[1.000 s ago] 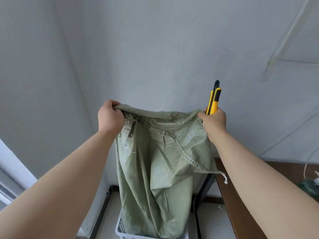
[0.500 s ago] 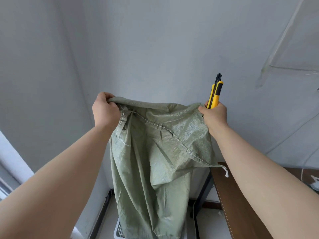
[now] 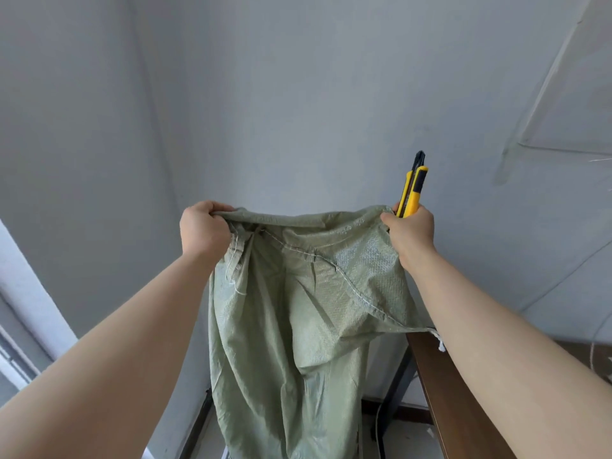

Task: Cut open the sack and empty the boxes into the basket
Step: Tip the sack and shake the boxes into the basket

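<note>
1. While both my forearms reach forward and up, the edge of the brown table (image 3: 463, 409) runs just under my right forearm. It is close to the white string (image 3: 439, 344) that hangs from the sack's loose corner.
2. The green woven sack (image 3: 298, 326) hangs between my arms, slack and creased. Its lower end goes out of view at the bottom.
3. My left hand (image 3: 203, 228) has all fingers curled tight over the top left corner, with cloth bunched in the fist.
4. My right hand (image 3: 410, 231) grips the top right corner together with the yellow utility knife (image 3: 412, 193). The knife stands upright above the fist, black tip up.
5. The top edge is stretched between both fists and sags a little in the middle.
6. Behind is the grey wall (image 3: 298, 94), with open room above the sack and to its left.
</note>
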The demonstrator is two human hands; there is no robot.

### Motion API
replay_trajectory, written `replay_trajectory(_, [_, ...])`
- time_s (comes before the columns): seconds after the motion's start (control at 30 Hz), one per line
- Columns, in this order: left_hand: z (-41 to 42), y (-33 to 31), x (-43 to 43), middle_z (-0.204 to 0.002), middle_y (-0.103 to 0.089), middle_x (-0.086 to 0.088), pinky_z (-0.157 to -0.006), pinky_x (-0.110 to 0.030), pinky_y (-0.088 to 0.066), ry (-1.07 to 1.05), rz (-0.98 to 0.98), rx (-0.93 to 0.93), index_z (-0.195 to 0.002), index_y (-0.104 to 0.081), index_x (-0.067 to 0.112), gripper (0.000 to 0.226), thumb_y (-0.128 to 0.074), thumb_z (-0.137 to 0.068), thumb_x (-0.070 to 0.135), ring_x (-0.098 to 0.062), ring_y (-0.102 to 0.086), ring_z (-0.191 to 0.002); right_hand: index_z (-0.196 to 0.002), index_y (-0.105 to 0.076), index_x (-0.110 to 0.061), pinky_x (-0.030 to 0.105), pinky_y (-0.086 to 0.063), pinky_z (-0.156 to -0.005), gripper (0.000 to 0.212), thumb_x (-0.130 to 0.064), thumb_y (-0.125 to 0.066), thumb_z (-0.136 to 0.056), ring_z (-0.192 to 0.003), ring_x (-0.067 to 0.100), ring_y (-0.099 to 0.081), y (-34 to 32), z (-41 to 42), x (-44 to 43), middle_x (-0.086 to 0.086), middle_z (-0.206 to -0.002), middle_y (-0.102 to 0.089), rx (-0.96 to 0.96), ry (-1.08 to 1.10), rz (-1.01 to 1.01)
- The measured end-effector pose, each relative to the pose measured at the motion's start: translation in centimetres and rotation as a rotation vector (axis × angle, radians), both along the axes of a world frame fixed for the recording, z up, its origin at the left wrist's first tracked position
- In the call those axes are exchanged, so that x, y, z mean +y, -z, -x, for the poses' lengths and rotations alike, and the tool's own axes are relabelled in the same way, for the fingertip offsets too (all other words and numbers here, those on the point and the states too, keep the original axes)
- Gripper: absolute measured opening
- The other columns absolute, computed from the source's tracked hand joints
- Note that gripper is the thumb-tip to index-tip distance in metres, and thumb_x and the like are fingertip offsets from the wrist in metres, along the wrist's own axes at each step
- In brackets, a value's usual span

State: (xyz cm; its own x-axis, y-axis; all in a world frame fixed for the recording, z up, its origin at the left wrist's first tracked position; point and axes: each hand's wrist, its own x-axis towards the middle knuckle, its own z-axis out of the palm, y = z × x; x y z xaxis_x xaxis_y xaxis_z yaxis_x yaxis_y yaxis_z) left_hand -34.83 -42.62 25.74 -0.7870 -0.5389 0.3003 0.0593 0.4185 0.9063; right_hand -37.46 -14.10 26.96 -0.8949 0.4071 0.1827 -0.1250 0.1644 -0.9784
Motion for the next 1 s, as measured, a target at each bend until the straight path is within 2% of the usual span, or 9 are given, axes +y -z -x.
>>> replay_trajectory(0.17, [0.2,-2.9,0.0,-0.071,-0.065,-0.008,-0.033,-0.009,-0.034,0.044,-0.044,0.095,-0.102,-0.071,0.01,0.045,-0.033,-0.085,-0.006,0.0,-0.046,-0.029,-0.073,-0.048,-0.022,0.01,-0.035,-0.034,0.03,0.0,-0.064,-0.082,-0.049,0.011,-0.045,-2.9,0.3,-0.3,-0.002,-0.065,-0.048,0.08,0.013,0.037])
replay_trajectory(0.27, [0.2,-4.2,0.6,-0.072,-0.066,-0.005,-0.034,-0.013,-0.037,0.054,-0.059,0.157,-0.104,-0.071,0.015,0.041,-0.037,-0.086,-0.001,-0.003,-0.044,-0.031,-0.073,-0.048,-0.022,0.012,-0.036,-0.036,0.029,-0.001,-0.064,-0.082,-0.048,0.01,-0.046,-4.6,0.6,-0.6,-0.002,-0.065,-0.048,0.128,0.008,0.037])
replay_trajectory(0.37, [-0.4,-2.9,1.2,-0.066,-0.065,-0.001,-0.033,-0.012,-0.036,0.082,-0.077,0.105,-0.102,-0.07,0.017,0.038,-0.04,-0.086,0.001,-0.002,-0.043,-0.029,-0.075,-0.049,-0.022,0.02,-0.039,-0.042,0.026,-0.003,-0.065,-0.083,-0.051,0.012,-0.047,-3.7,0.7,-1.0,-0.002,-0.067,-0.049,0.079,-0.013,-0.012])
replay_trajectory(0.5, [-1.0,-1.3,1.0,-0.071,-0.068,-0.006,-0.039,-0.019,-0.039,0.095,-0.065,0.03,-0.1,-0.072,0.014,0.034,-0.044,-0.083,0.005,-0.012,-0.042,-0.041,-0.077,-0.05,-0.02,0.024,-0.04,-0.047,0.024,-0.003,-0.065,-0.083,-0.054,0.015,-0.047,-1.4,0.6,-1.1,0.0,-0.068,-0.049,0.017,-0.024,-0.008])
replay_trajectory(0.6, [-0.5,-2.6,0.8,-0.072,-0.067,-0.008,-0.051,-0.033,-0.048,0.089,-0.068,0.081,-0.096,-0.072,0.018,0.028,-0.049,-0.082,0.01,-0.019,-0.044,-0.051,-0.074,-0.049,-0.022,0.022,-0.04,-0.045,0.026,-0.003,-0.066,-0.083,-0.054,0.013,-0.047,-2.3,0.8,-0.9,-0.001,-0.068,-0.05,0.05,0.009,0.014])
replay_trajectory(0.67, [-0.4,-2.7,1.0,-0.072,-0.065,-0.009,-0.054,-0.036,-0.051,0.085,-0.044,0.108,-0.092,-0.071,0.021,0.021,-0.053,-0.084,0.014,-0.021,-0.048,-0.055,-0.073,-0.049,-0.023,0.018,-0.039,-0.04,0.028,-0.003,-0.065,-0.082,-0.051,0.012,-0.047,-2.8,0.8,-0.9,-0.002,-0.066,-0.05,0.061,0.009,0.011])
replay_trajectory(0.8, [-0.4,-1.7,1.1,-0.066,-0.059,-0.009,-0.05,-0.025,-0.038,0.075,0.007,0.125,-0.083,-0.071,0.012,0.022,-0.053,-0.091,0.022,-0.017,-0.041,-0.05,-0.073,-0.048,-0.021,0.012,-0.034,-0.034,0.028,0.0,-0.064,-0.082,-0.047,0.011,-0.044,-3.8,0.6,-1.0,-0.001,-0.064,-0.048,0.085,-0.016,0.044])
replay_trajectory(0.93, [0.5,-4.0,0.9,-0.054,-0.046,-0.003,-0.035,-0.015,-0.03,0.05,-0.009,0.183,-0.078,-0.063,0.01,0.024,-0.049,-0.094,0.022,-0.012,-0.034,-0.04,-0.073,-0.047,-0.022,0.011,-0.034,-0.034,0.028,-0.001,-0.064,-0.082,-0.047,0.01,-0.043,-5.7,0.7,-1.2,-0.002,-0.064,-0.047,0.134,-0.029,0.038])
replay_trajectory(1.0, [0.5,-4.4,1.0,-0.053,-0.04,-0.003,-0.035,-0.016,-0.028,0.048,0.01,0.211,-0.075,-0.059,0.01,0.025,-0.048,-0.094,0.022,-0.015,-0.031,-0.043,-0.073,-0.048,-0.022,0.01,-0.034,-0.034,0.028,-0.001,-0.064,-0.083,-0.047,0.01,-0.044,-5.8,0.6,-1.2,-0.002,-0.065,-0.048,0.134,-0.039,0.026])
